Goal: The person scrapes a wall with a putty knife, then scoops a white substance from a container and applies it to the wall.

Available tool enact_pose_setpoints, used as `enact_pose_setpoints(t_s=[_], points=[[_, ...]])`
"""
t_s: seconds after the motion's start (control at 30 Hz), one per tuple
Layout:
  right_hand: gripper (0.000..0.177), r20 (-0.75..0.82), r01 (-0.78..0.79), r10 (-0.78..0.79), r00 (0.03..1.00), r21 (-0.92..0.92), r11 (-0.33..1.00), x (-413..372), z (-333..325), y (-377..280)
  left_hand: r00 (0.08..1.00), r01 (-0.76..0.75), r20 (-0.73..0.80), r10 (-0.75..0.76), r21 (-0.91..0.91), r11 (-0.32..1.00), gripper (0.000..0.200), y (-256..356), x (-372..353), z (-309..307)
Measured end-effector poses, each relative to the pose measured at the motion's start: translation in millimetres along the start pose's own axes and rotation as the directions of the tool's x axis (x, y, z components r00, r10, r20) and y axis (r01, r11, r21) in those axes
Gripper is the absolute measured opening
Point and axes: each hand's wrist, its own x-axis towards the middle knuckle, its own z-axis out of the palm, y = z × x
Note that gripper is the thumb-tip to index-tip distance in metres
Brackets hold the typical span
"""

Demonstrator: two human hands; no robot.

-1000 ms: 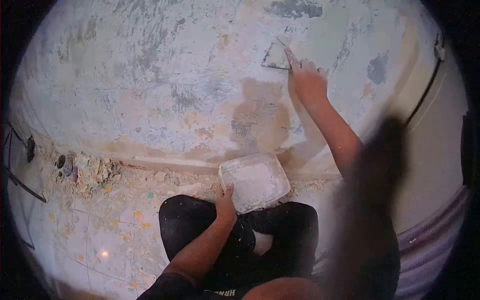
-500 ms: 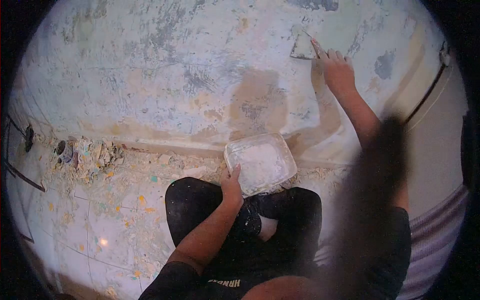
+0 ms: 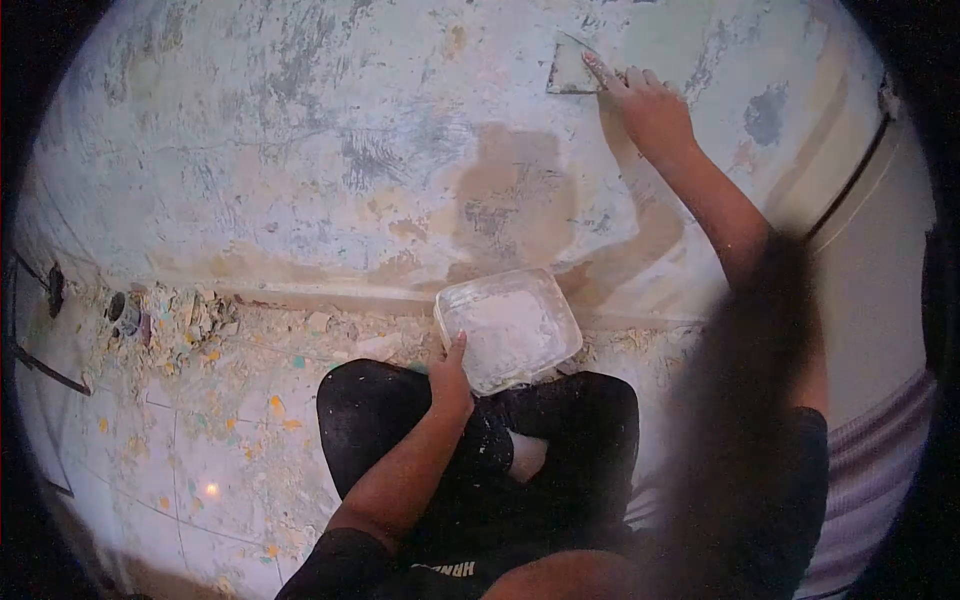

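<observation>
Two knees (image 3: 480, 450) in black, white-spattered trousers fill the near middle of the view, and a blurred dark lock of hair (image 3: 745, 400) hangs at the near right. Just beyond the knees, the left hand (image 3: 452, 378) grips the near rim of one white plastic tub (image 3: 565, 325), thumb over the edge, holding it tilted above the knees. The tub is the only container in sight. It holds a layer of white filler (image 3: 505, 335) spread across its bottom and smeared up its sides.

To the left, the floor (image 3: 200, 440) is strewn with scraped-off chips and crumbs. They lie thickest in a heap (image 3: 185, 315) along the foot of the wall, where one short pipe stub (image 3: 122, 312) stands at the far left. Farther off rises the wall (image 3: 300, 150), patchy with pale blue, grey and tan, with one darker tan patch (image 3: 515, 200) above the tub.

At the far upper right, the right hand (image 3: 655, 112) is closed on one filling knife (image 3: 570, 72). The forefinger stretches along the blade, which lies flat against the wall. One dark cable (image 3: 850, 185) runs down the wall's right edge.
</observation>
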Motion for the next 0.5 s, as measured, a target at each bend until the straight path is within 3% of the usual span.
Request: enact_pose_setpoints(t_s=[0.1, 0.27, 0.4, 0.5], points=[[0.073, -0.026, 0.005, -0.005, 1.000, 0.016, 1.000, -6.1, 7.9, 5.8, 0.999, 0.029, -0.018, -0.029, -0.023, 0.999, 0.049, 2.0, 0.3, 0.6], [0.072, 0.096, -0.022, 0.023, 0.995, -0.004, 1.000, -16.5, 4.2, 9.6, 1.000, -0.005, -0.011, 0.006, 0.043, 0.999, 0.052, -0.8, 0.5, 0.5], [0.073, 0.055, 0.002, -0.002, 0.998, -0.015, 1.000, -20.4, 1.7, 14.7, 1.000, -0.007, 0.009, 0.006, 0.064, 0.998, 0.052, -4.7, 4.2, -6.1], [0.060, -0.019, 0.039, -0.037, 0.999, 0.103, 0.994, -24.7, 9.4, 30.5, 1.000, -0.027, -0.001, 0.027, 0.069, 0.997, 0.052, 0.7, 0.8, 2.5]])
